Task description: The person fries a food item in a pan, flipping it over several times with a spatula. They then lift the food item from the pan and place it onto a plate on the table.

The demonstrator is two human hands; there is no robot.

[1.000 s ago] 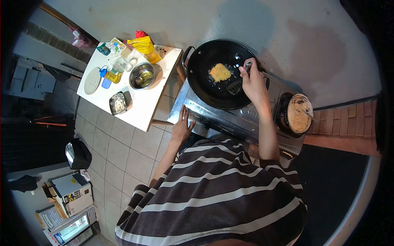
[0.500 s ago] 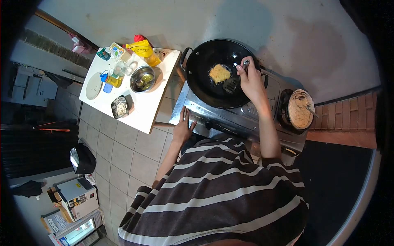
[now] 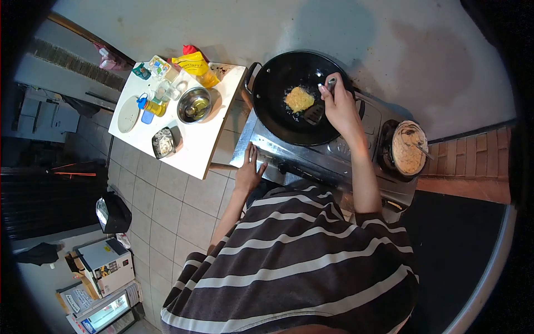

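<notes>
My right hand (image 3: 342, 108) is closed around the handle of a dark slotted spatula (image 3: 314, 114) over a black wok (image 3: 278, 119). The spatula's blade is at the lower right edge of a yellow piece of frying food (image 3: 299, 99), with small bubbles around it. Under the wok is a steel gas stove (image 3: 261, 142). My left hand (image 3: 248, 170) rests on the stove's front left corner, fingers spread a little, holding nothing.
At left, a white table (image 3: 192, 153) bears a steel bowl (image 3: 194, 106), a black dish (image 3: 163, 143), a plate (image 3: 128, 114), an oil bottle (image 3: 155, 108) and a yellow pouch (image 3: 191, 63). A pan of orange-brown food (image 3: 409, 153) with a spoon stands at right.
The spatula blade has shifted slightly and tilted beside the food. My right hand has moved up a little. My left hand stays on the stove corner.
</notes>
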